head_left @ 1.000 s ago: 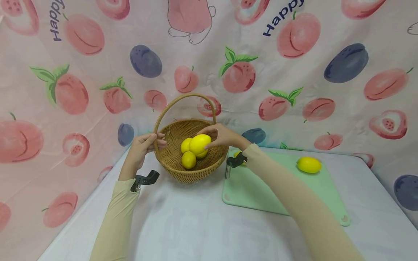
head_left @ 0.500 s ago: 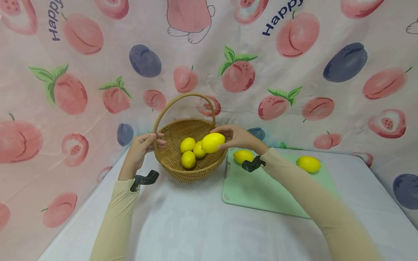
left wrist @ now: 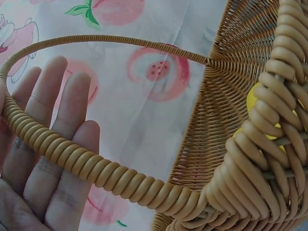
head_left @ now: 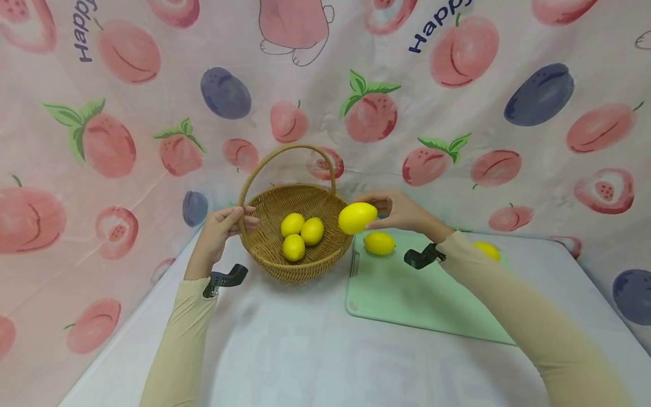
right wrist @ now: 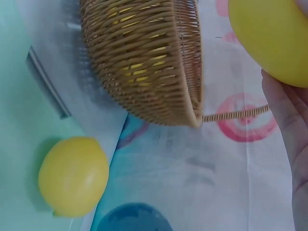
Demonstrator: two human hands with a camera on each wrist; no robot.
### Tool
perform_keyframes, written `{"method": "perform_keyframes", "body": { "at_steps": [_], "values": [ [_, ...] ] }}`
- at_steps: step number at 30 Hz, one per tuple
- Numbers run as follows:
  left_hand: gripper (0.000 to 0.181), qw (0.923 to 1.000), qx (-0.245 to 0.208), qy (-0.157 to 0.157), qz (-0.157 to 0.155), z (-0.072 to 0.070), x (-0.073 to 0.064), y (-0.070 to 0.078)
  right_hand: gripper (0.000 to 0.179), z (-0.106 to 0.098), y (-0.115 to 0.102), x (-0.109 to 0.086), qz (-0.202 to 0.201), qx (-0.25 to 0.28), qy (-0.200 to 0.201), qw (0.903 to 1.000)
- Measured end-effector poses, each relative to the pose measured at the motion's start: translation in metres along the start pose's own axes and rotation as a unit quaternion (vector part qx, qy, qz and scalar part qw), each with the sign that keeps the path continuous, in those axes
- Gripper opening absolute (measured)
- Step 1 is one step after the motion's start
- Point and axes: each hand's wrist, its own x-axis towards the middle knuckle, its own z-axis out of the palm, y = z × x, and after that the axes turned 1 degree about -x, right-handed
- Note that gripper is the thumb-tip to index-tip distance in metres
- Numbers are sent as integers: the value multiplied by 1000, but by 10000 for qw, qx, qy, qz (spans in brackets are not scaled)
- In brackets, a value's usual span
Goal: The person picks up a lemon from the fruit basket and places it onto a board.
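Observation:
My left hand holds the handle of a brown wicker basket at its left side, thumb in front and fingers behind. Three yellow lemons lie inside the basket. Just past the basket's right rim, my right hand grips another lemon between thumb and fingers, raised above the cutting board's back left corner. In the right wrist view this held lemon fills the top right, with fingers at its lower side. A lemon rests on the board below that hand.
The pale green cutting board lies on the white table, right of the basket. Another lemon on it is partly covered by the right sleeve. A fruit-printed cloth hangs close behind the basket.
My right hand has lifted the lemon from among those in the basket and carried it rightward past the rim. My left hand has stayed at the handle.

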Motion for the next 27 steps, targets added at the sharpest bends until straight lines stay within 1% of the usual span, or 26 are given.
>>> {"method": "perform_keyframes", "body": {
  "at_steps": [6, 10, 15, 21, 24, 27],
  "values": [
    [26, 10000, -21, -7, 10, -1, 0, 0, 54, -10, 3, -16, 3, -36, 80, 10000],
    [23, 10000, -33, -8, 12, -1, 1, 0, 55, -16, 7, -27, 116, -97, 169, 9997],
    [24, 10000, -55, -11, 33, 0, 1, -1, 56, -23, 13, -43, 300, -213, 273, 9990],
    [25, 10000, -42, -10, 6, 1, 0, 0, 56, -31, 26, -65, 401, -464, 499, 9969],
    [24, 10000, -20, 3, -12, 0, 0, 0, 56, -36, 34, -75, 461, -376, 575, 9966],
    [24, 10000, -44, 22, 4, 0, -1, -1, 55, -40, 42, -85, 638, -353, 654, 9952]
  ]
}}
